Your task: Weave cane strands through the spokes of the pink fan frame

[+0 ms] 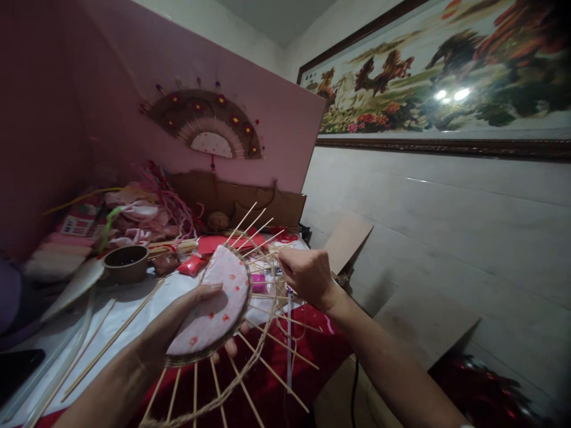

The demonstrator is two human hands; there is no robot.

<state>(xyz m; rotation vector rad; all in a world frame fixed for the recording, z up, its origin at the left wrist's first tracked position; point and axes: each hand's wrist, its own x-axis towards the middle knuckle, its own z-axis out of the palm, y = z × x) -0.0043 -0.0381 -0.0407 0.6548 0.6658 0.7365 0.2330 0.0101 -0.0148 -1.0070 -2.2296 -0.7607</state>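
My left hand (pixel 196 309) grips a half-round piece covered in pink floral cloth (pixel 223 297), thumb on top and fingertips showing under its curved edge. Thin wooden sticks (pixel 259 359) fan outward from that edge. A jute twine (pixel 250 365) runs in an arc across the sticks. My right hand (pixel 307 273) is closed at the far side of the fan, by the upper sticks and the twine; its fingertips are turned away, so what they pinch is hidden.
A finished-looking fan (pixel 205 125) hangs on a pink board (pixel 276 131) behind. On the table stand a brown bowl (pixel 126 264), loose sticks (pixel 116 336), a red packet (pixel 193 265) and a heap of pink cloth (pixel 138 214). Cardboard (pixel 348 241) leans against the right wall.
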